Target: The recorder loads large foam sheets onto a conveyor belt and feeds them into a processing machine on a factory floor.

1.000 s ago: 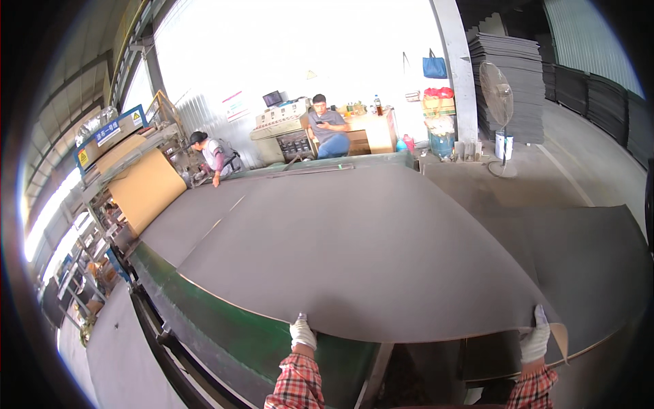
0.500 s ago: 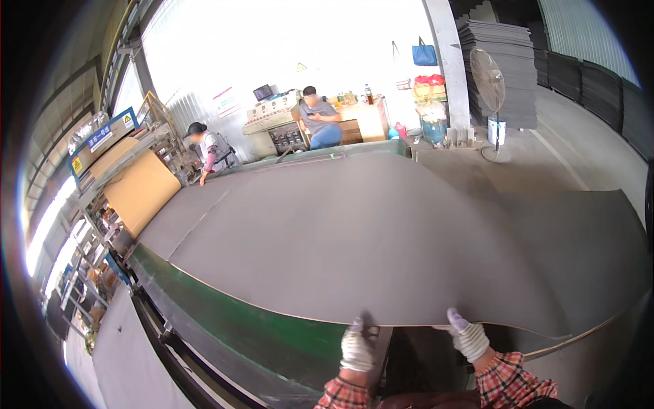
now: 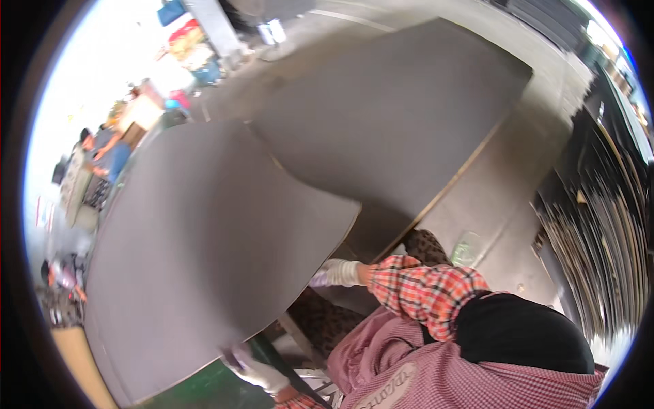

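Observation:
A large dark grey sheet [image 3: 197, 252], with a thin pale edge, is bowed upward across the middle. My left hand [image 3: 253, 371], in a white glove, grips its near edge, thumb on top and the other fingers hidden beneath. Farther along the same edge my right hand [image 3: 335, 273], gloved too, is closed on the sheet; blur softens its fingers. The sheet's free corner hangs close over a second grey sheet [image 3: 402, 116], which lies to the far right, lower down. I cannot tell whether the two sheets touch.
A green conveyor bed [image 3: 204, 387] shows under the held sheet. On the right stands a tall stack of dark sheets [image 3: 599, 225]. Two people are at the left, one seated [image 3: 109, 153], one beside a machine [image 3: 65, 276]. A bin [image 3: 206, 70] stands near a pillar.
My view has swung to the right. Both hands have kept their grip on the sheet, and its right end now reaches over the lower sheet with its corner in sight.

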Available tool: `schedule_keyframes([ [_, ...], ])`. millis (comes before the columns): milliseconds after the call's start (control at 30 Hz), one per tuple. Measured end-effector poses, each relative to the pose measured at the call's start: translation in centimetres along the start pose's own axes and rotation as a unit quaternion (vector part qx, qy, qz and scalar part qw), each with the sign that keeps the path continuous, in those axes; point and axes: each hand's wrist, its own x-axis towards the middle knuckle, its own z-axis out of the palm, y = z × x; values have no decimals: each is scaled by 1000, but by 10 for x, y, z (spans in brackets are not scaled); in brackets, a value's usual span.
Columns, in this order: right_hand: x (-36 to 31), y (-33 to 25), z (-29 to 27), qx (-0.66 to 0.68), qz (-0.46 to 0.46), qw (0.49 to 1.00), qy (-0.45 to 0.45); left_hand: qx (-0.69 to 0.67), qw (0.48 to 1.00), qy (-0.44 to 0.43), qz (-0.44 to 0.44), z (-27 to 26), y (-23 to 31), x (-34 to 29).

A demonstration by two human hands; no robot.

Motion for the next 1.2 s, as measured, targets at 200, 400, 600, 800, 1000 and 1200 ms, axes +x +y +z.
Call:
schedule_keyframes([
  [200,-55,129,-61,23,337,907,252,-10,854,-306,-421,29,-32,-130],
  [400,-92,187,-140,151,271,761,569,3,827,-266,-495,48,-41,-136],
  [600,-86,168,-174,762,103,297,566,76,812,-269,-513,61,-50,-127],
  [800,-87,128,-177,394,310,756,422,29,799,-276,-533,69,-51,-124],
  [1000,-88,146,-178,322,331,779,424,44,811,-266,-519,59,-56,-124],
  [1200,-82,130,-177,489,254,579,601,30,809,-272,-520,57,-60,-122],
])
